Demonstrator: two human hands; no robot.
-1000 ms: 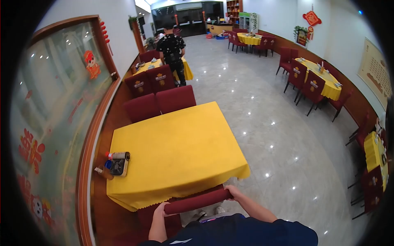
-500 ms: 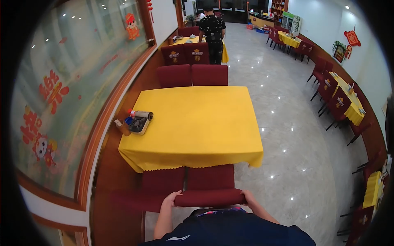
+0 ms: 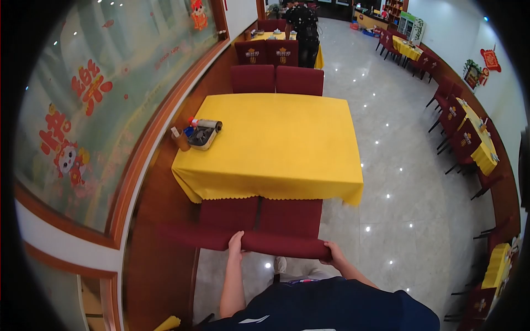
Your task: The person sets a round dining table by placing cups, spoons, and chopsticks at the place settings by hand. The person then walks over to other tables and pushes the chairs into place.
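Directly in front of me is a dark red upholstered chair (image 3: pixel 284 244), its padded backrest seen from above. My left hand (image 3: pixel 236 243) is closed around the left end of that backrest, and my right hand (image 3: pixel 333 253) grips its right end. A second dark red chair (image 3: pixel 201 236) stands close on the left, touching or nearly touching the first one. Both seats reach under the hanging edge of a yellow tablecloth (image 3: pixel 276 146) on the table ahead.
On the table's left side are a portable gas stove (image 3: pixel 203 134) and a brown holder (image 3: pixel 179 140). More red chairs (image 3: pixel 300 81) stand at the far side. A person (image 3: pixel 303 30) is at the table beyond. A wood-panelled wall (image 3: pixel 160 220) runs along the left.
My view has shifted, so the table sits higher in the picture. Both hands keep their grip on the backrest; more floor and my shoe show between it and my body.
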